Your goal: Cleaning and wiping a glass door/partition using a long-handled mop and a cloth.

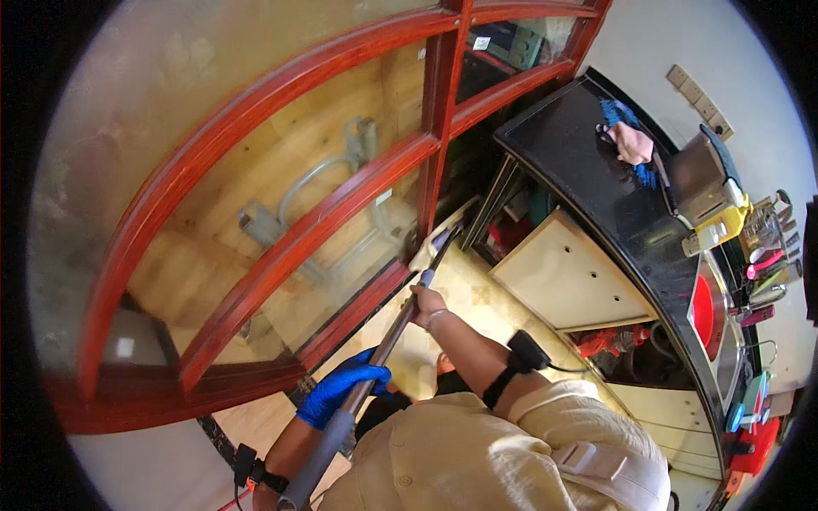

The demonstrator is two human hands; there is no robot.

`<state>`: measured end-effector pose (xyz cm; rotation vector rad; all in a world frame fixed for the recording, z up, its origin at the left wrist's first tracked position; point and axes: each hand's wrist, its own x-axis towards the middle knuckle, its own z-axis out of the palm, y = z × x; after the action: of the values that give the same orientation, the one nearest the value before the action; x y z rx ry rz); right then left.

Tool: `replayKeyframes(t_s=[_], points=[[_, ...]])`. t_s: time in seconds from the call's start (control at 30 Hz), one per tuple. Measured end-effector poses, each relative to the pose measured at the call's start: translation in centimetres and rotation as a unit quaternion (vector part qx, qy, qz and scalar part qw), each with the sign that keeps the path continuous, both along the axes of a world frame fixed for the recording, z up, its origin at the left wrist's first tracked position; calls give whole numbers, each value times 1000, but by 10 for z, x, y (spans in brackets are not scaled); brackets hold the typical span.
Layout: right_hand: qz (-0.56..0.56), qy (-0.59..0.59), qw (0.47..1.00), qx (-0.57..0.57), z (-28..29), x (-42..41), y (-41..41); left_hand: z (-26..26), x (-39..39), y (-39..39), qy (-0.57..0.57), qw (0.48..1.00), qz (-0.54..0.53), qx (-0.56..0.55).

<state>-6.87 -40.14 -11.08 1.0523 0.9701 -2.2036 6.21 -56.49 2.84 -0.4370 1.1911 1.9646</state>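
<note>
A long grey mop handle point(391, 342) runs diagonally from beside my body toward the far floor. My left hand point(345, 386), in a blue glove, is wrapped around its lower part near the thick grey grip point(319, 457). Higher up the same handle, my bare right hand point(428, 306) grips the pole. At the far end, a pale mop head point(436, 246) lies on the tiled floor point(463, 287), close to the foot of the red-framed glass partition point(441, 128) and the open end of the counter. Part of the head is hidden behind the handle.
A black countertop point(594, 166) curves along the right, bearing a blue-and-pink cloth point(631, 144) and a sink with a red basin point(703, 310). A cream cabinet panel point(569, 268) stands below it, beside open shelves. Behind the glass is a grey metal frame point(313, 191).
</note>
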Motion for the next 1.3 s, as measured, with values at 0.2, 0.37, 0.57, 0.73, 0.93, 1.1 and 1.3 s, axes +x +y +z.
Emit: replayKeyframes(t_s=[0.2, 0.37, 0.57, 0.73, 0.93, 1.1, 1.3], points=[[-6, 61, 975, 213, -56, -13, -36, 71, 67, -69, -41, 995, -79, -52], [20, 91, 962, 257, -61, 1, -51, 118, 122, -99, -20, 957, -159, -240], [-20, 125, 969, 211, 1, -7, -54, 138, 133, -100, 62, 822, -260, -503], [-16, 145, 954, 263, -23, -59, -20, 59, 120, -84, 169, 804, -149, -551], [130, 31, 929, 346, -158, -79, -3, -62, 112, -58, -29, 817, -263, -512], [151, -48, 939, 306, -210, -73, -13, -84, 101, -42, 196, 807, -161, -533], [65, 6, 957, 281, -196, -113, 22, -92, 65, -35, 134, 730, -201, -639]])
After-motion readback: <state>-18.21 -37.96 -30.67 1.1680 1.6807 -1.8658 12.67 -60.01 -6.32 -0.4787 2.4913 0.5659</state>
